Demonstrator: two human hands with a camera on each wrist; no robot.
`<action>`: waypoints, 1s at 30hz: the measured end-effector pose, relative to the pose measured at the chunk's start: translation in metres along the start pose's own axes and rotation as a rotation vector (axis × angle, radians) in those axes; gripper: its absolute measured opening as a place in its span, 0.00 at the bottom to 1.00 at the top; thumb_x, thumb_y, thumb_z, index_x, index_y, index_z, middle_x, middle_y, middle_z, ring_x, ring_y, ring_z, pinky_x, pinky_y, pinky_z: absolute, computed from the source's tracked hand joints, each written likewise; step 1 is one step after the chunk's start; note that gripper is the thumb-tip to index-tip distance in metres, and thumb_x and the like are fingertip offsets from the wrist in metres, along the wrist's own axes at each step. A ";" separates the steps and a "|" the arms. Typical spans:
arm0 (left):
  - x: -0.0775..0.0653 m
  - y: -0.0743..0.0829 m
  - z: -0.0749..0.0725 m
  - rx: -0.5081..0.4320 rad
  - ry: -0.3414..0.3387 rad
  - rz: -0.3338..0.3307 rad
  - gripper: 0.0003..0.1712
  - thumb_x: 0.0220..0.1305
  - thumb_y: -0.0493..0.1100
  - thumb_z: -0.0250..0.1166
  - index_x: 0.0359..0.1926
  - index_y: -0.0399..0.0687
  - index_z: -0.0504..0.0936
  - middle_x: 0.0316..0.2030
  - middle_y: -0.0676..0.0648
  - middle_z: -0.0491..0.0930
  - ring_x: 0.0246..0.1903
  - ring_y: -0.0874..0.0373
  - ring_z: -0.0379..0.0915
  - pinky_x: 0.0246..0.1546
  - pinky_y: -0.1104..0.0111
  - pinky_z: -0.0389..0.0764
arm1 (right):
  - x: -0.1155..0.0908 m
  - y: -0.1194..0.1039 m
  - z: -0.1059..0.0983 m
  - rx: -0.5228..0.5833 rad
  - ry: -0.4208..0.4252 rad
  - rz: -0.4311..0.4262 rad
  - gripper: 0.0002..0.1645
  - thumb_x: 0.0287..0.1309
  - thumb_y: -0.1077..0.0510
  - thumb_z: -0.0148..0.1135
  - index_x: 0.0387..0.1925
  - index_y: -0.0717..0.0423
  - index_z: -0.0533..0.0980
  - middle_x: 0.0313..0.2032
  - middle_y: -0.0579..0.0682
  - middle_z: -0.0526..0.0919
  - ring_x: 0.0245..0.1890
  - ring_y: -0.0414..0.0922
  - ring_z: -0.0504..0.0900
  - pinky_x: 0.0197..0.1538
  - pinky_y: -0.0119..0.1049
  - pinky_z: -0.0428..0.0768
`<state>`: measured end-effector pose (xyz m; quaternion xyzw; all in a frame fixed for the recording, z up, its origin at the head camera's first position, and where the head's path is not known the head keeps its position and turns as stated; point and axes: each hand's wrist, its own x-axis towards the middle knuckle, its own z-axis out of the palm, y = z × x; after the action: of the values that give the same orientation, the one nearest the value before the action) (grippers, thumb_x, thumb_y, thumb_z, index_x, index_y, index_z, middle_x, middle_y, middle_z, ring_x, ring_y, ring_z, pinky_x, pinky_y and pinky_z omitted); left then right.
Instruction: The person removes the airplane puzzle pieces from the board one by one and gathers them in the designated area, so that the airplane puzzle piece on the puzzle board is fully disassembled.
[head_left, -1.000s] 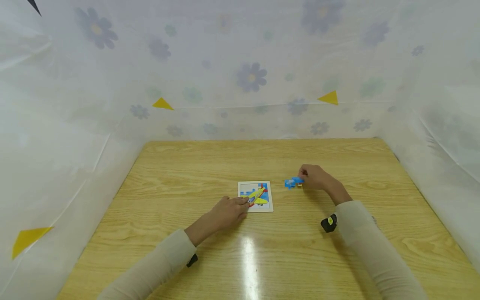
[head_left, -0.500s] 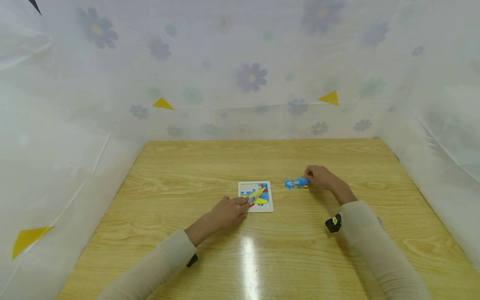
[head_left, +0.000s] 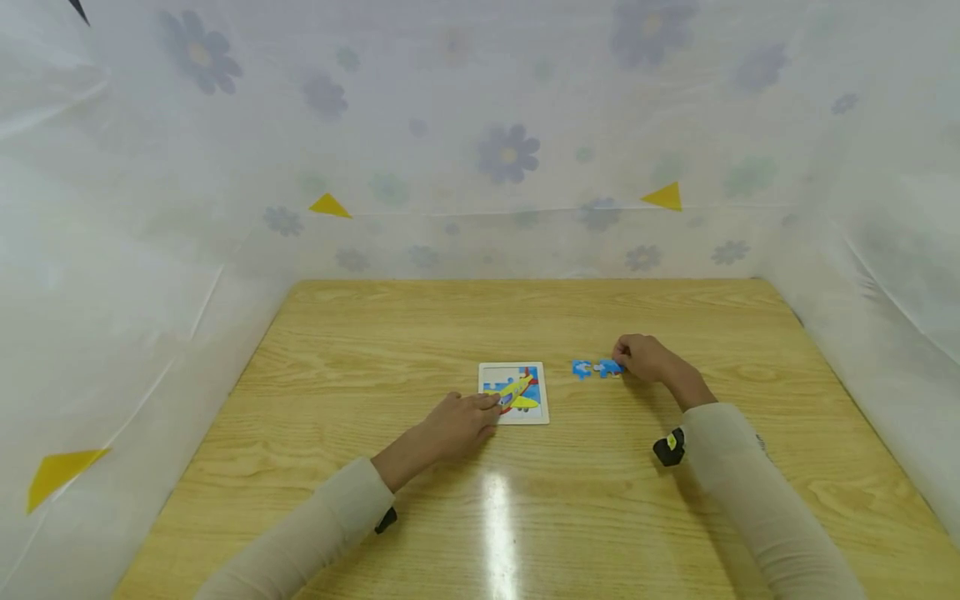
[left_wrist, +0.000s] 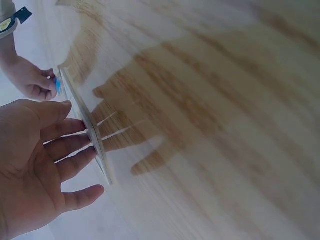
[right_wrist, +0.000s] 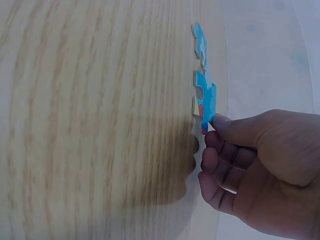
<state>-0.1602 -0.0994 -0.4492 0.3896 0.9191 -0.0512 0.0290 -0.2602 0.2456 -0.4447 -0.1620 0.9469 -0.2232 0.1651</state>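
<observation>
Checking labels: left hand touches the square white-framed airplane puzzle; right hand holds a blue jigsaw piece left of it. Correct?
Wrong side: the head view shows the right hand holding the blue jigsaw piece right of the white-framed airplane puzzle. Rest stands.

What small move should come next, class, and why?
Perhaps carry the blue puzzle piece to the puzzle frame: the right hand pinches that piece, the left hand rests on the frame, and the frame's upper-left part looks unfilled.
</observation>
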 end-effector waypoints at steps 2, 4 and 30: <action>0.001 0.001 0.000 -0.006 -0.003 -0.004 0.19 0.70 0.51 0.53 0.58 0.53 0.76 0.64 0.50 0.71 0.63 0.57 0.69 0.48 0.58 0.77 | -0.001 0.001 0.000 -0.001 0.001 -0.002 0.11 0.70 0.63 0.43 0.39 0.64 0.72 0.32 0.55 0.76 0.27 0.43 0.69 0.33 0.36 0.69; 0.001 0.002 0.000 -0.013 -0.004 -0.006 0.20 0.71 0.51 0.53 0.59 0.53 0.75 0.64 0.50 0.70 0.63 0.57 0.69 0.49 0.57 0.77 | -0.002 0.004 0.000 0.002 0.000 0.004 0.11 0.70 0.63 0.43 0.39 0.64 0.72 0.32 0.55 0.76 0.28 0.44 0.69 0.33 0.36 0.69; -0.001 0.000 -0.002 -0.047 0.030 0.009 0.19 0.70 0.49 0.54 0.57 0.50 0.77 0.63 0.49 0.72 0.62 0.56 0.69 0.49 0.58 0.78 | 0.007 -0.014 0.009 0.023 0.014 -0.020 0.09 0.69 0.60 0.49 0.39 0.61 0.73 0.32 0.54 0.78 0.26 0.43 0.71 0.33 0.35 0.72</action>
<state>-0.1602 -0.0998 -0.4467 0.3937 0.9186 -0.0236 0.0246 -0.2598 0.2278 -0.4471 -0.1678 0.9437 -0.2370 0.1583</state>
